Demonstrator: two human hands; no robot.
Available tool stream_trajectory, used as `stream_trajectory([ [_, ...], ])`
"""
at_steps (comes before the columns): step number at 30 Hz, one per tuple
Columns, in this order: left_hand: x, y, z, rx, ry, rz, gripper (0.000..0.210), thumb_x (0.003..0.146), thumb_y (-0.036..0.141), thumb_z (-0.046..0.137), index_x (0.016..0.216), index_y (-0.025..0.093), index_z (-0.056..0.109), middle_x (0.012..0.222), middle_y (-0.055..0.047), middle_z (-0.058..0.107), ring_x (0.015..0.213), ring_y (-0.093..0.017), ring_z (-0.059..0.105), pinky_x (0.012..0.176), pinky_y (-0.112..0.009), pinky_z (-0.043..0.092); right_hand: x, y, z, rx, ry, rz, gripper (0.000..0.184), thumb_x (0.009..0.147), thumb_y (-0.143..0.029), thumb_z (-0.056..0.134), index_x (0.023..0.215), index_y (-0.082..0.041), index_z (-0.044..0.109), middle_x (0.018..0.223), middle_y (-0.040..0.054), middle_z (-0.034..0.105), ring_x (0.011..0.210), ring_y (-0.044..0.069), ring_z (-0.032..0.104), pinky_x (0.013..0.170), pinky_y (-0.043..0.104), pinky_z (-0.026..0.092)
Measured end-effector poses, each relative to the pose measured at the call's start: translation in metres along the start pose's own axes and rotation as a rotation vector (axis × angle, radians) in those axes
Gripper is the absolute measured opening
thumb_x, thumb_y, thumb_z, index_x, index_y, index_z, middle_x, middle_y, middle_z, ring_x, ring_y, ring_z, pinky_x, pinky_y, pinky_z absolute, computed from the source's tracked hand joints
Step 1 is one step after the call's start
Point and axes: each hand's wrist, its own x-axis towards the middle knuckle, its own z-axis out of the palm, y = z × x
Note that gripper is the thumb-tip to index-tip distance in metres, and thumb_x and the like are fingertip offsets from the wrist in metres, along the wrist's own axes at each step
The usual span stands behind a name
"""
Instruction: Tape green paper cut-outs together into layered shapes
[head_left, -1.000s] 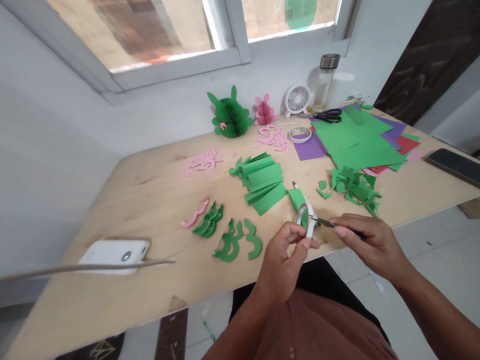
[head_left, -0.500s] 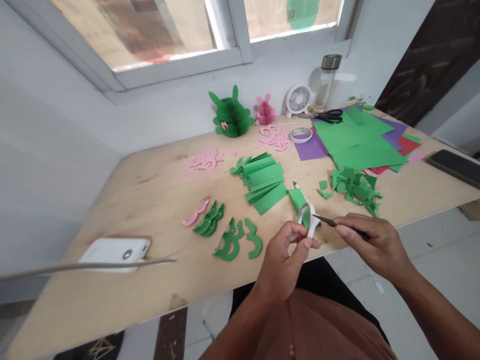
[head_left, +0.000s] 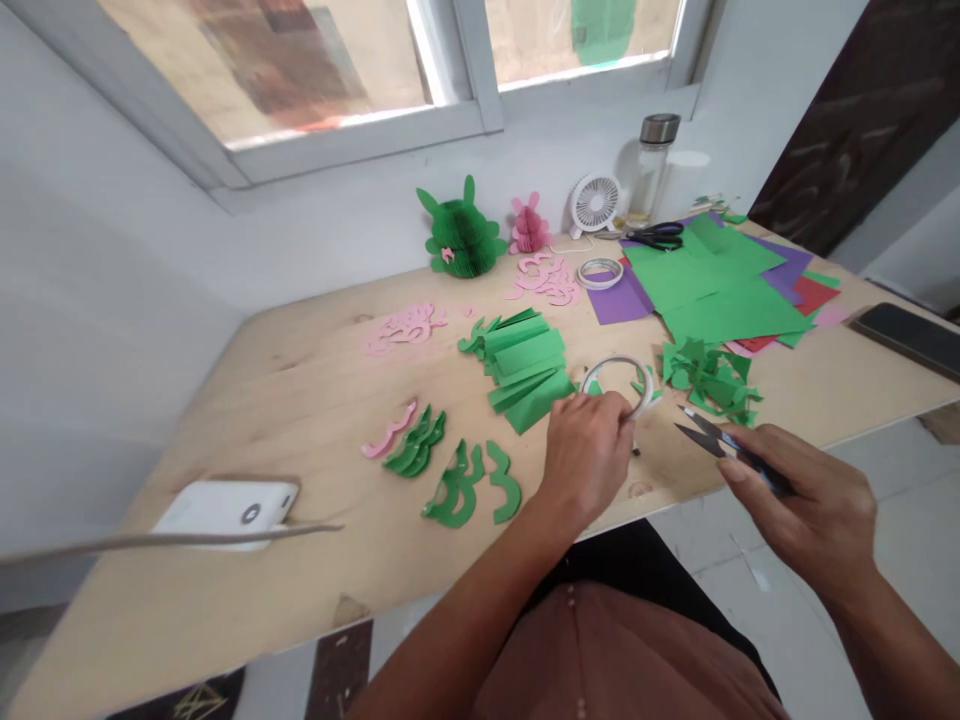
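Observation:
My left hand (head_left: 589, 450) grips a roll of white tape (head_left: 641, 385) by its near edge, holding it over the table with the ring facing me. To its right, my right hand (head_left: 806, 495) is closed around a pair of scissors (head_left: 709, 437), blades slightly apart and pointing at the tape roll. Folded green paper strips (head_left: 529, 360) lie just left of the roll. Scalloped green cutouts (head_left: 457, 490) rest left of my left wrist, beside a pink scalloped piece (head_left: 390, 432). Part of a green piece and a pen behind the roll are mostly hidden.
Green scraps (head_left: 712, 375) and coloured paper sheets (head_left: 727, 285) cover the right side, with a phone (head_left: 911, 338) at the edge. A second tape roll (head_left: 600, 273), black-handled scissors (head_left: 656, 236), fan (head_left: 596, 204) and bottle (head_left: 651, 170) stand or lie behind. A white device (head_left: 229, 510) sits left.
My left hand has turned over and raised the tape roll, which now faces me. My right hand has drawn the scissors back to the right, away from the roll, and their blades have parted.

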Motion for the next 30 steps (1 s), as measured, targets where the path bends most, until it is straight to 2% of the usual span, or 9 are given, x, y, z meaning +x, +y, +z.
stream_trajectory([
  [4, 0.028, -0.001, 0.024, 0.246, -0.047, 0.127, 0.014, 0.086, 0.012, 0.048, 0.087, 0.019, 0.060, 0.093, -0.010, 0.066, 0.094, -0.026, 0.054, 0.082, -0.041, 0.036, -0.004, 0.003, 0.002, -0.001, -0.009, -0.008, 0.019, 0.087, -0.026, 0.057, 0.104, -0.023, 0.064, 0.073, 0.0024, 0.066, 0.061, 0.016, 0.062, 0.055, 0.027, 0.044],
  [8, 0.033, -0.004, 0.033, 0.168, -0.057, 0.149, 0.013, 0.085, 0.015, 0.054, 0.093, 0.019, 0.063, 0.099, -0.010, 0.066, 0.100, -0.028, 0.053, 0.086, -0.043, 0.037, -0.004, 0.004, 0.004, -0.036, 0.003, -0.013, 0.016, 0.087, -0.025, 0.058, 0.101, -0.022, 0.064, 0.070, 0.0025, 0.066, 0.059, 0.016, 0.062, 0.053, 0.026, 0.045],
  [10, 0.025, -0.007, 0.026, -0.006, -0.015, 0.075, 0.017, 0.082, 0.013, 0.056, 0.095, 0.021, 0.064, 0.102, -0.008, 0.068, 0.101, -0.026, 0.055, 0.088, -0.041, 0.038, -0.003, 0.004, 0.005, -0.039, 0.001, -0.017, 0.015, 0.087, -0.026, 0.057, 0.099, -0.021, 0.064, 0.068, 0.0026, 0.066, 0.058, 0.016, 0.062, 0.053, 0.026, 0.045],
  [14, -0.001, -0.010, 0.001, -0.447, 0.081, -0.113, 0.017, 0.088, 0.018, 0.049, 0.091, 0.021, 0.066, 0.092, -0.004, 0.071, 0.089, -0.020, 0.063, 0.083, -0.033, 0.045, -0.004, 0.004, 0.010, -0.029, -0.022, -0.068, 0.015, 0.087, -0.025, 0.058, 0.099, -0.018, 0.063, 0.066, 0.0016, 0.063, 0.055, 0.013, 0.058, 0.053, 0.024, 0.044],
  [18, -0.022, -0.008, -0.018, -0.563, 0.127, -0.182, 0.014, 0.084, 0.020, 0.055, 0.090, 0.021, 0.067, 0.087, -0.002, 0.072, 0.088, -0.018, 0.064, 0.083, -0.030, 0.047, -0.003, -0.002, 0.017, -0.065, -0.074, -0.126, 0.016, 0.086, -0.025, 0.060, 0.100, -0.017, 0.064, 0.066, 0.0006, 0.062, 0.056, 0.013, 0.059, 0.054, 0.024, 0.042],
  [22, -0.031, -0.009, -0.025, -0.480, 0.166, -0.166, 0.013, 0.082, 0.017, 0.056, 0.087, 0.021, 0.067, 0.089, -0.003, 0.071, 0.087, -0.020, 0.065, 0.086, -0.033, 0.046, 0.000, -0.009, 0.021, -0.127, -0.114, -0.217, 0.019, 0.085, -0.027, 0.061, 0.100, -0.016, 0.065, 0.070, 0.0023, 0.066, 0.059, 0.014, 0.061, 0.057, 0.026, 0.042],
  [27, -0.034, -0.013, -0.031, -0.237, 0.165, -0.018, 0.014, 0.081, 0.013, 0.058, 0.089, 0.022, 0.065, 0.092, -0.005, 0.069, 0.095, -0.022, 0.061, 0.091, -0.038, 0.042, 0.003, -0.014, 0.023, -0.196, -0.139, -0.301, 0.021, 0.085, -0.029, 0.062, 0.102, -0.017, 0.065, 0.078, 0.0029, 0.069, 0.059, 0.014, 0.061, 0.057, 0.027, 0.040],
  [30, -0.035, -0.016, -0.035, -0.116, 0.145, 0.057, 0.013, 0.082, 0.013, 0.057, 0.089, 0.020, 0.065, 0.091, -0.005, 0.067, 0.096, -0.022, 0.058, 0.090, -0.038, 0.041, 0.005, -0.015, 0.024, -0.212, -0.143, -0.338, 0.024, 0.084, -0.029, 0.064, 0.104, -0.015, 0.065, 0.072, 0.0013, 0.066, 0.058, 0.013, 0.060, 0.056, 0.027, 0.038],
])
